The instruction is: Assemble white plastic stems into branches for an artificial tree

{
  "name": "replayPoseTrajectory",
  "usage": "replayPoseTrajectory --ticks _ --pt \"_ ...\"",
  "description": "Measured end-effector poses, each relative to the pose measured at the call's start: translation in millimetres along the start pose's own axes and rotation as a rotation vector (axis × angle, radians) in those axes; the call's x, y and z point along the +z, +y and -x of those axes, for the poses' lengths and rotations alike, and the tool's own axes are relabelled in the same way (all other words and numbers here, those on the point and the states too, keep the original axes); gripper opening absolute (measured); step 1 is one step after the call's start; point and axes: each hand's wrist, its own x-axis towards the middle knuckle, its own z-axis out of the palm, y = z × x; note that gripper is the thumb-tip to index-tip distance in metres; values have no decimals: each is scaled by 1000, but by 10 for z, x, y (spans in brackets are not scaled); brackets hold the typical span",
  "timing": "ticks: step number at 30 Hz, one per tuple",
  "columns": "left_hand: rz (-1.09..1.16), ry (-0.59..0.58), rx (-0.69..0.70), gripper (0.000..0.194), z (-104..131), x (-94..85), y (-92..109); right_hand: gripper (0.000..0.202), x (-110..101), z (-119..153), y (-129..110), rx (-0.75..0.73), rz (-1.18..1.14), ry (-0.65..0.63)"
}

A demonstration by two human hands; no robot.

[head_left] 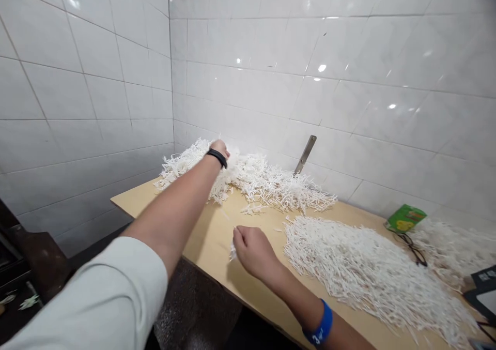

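Thin white strands (pixel 277 182) lie in a loose, tangled heap along the wall at the back of the table. My left hand (pixel 219 147), with a black band at its wrist, reaches into the left part of this heap. Its fingers are turned away and blurred, so their grip does not show. Close to the table's front edge, my right hand (pixel 256 249) is closed in a fist. A small bunch of white strands (pixel 232 252) sticks out below its thumb side. A second, flatter spread of white strands (pixel 360 267) covers the board to the right of that hand.
The tan tabletop (pixel 209 231) meets white tiled walls (pixel 251 96) at the back. A metal strip (pixel 306 153) leans on the wall behind the heap. At the right are a green packet (pixel 405 218), dark-framed glasses (pixel 414 249) and more white strands (pixel 459 249).
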Motion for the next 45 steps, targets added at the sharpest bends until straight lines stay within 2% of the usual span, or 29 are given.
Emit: replayPoseTrajectory --ticks 1,3,5,7,10,12,14,16,18,21,25,29,32,35,37,41,43,45 --pt "-88 14 7 34 14 0 85 38 1 44 81 55 -145 -26" --pt "-280 21 -12 25 80 -19 124 42 -13 47 262 116 -260 -47" --pt "-459 -8 -38 18 213 -78 -7 44 -20 -13 428 155 -349 -81" --pt "-598 -61 -22 15 413 -208 -245 48 13 -69 554 178 -514 -93" --pt "-745 -164 32 10 791 -592 -660 53 124 -85 676 201 -803 -68" --pt "-837 -250 41 19 1035 -943 -912 53 196 -67 728 199 -899 -70" --pt "-986 -393 176 29 1230 -1290 -1122 52 240 -48 760 193 -932 -75" --pt "-1041 -405 244 35 1357 -1552 -1278 51 254 -34 772 194 -941 -78" --pt "-1081 -368 317 33 1416 -1695 -1377 49 251 -23 766 191 -917 -70" --pt "-1069 -295 348 28 1420 -1738 -1424 44 242 -3 739 161 -828 -17" --pt "-1055 -271 298 27 1416 -1719 -1379 45 247 20 716 141 -743 46" --pt "-1027 -291 255 22 1436 -1743 -1321 40 247 19 711 152 -748 95" --pt "-995 -272 279 19 1422 -1768 -1303 37 225 8 706 181 -791 114" --pt "-954 -233 312 17 1396 -1786 -1311 42 214 -5 728 181 -823 95" --pt "-921 -270 290 21 1389 -1786 -1322 45 223 -12 759 167 -815 73" --pt "-970 -430 226 38 1412 -1753 -1351 47 256 -5 804 164 -772 49" --pt "-1055 -443 238 42 1425 -1738 -1370 45 265 10 797 163 -739 31" --pt "-1157 -393 263 40 1430 -1736 -1389 39 271 23 778 146 -692 12"
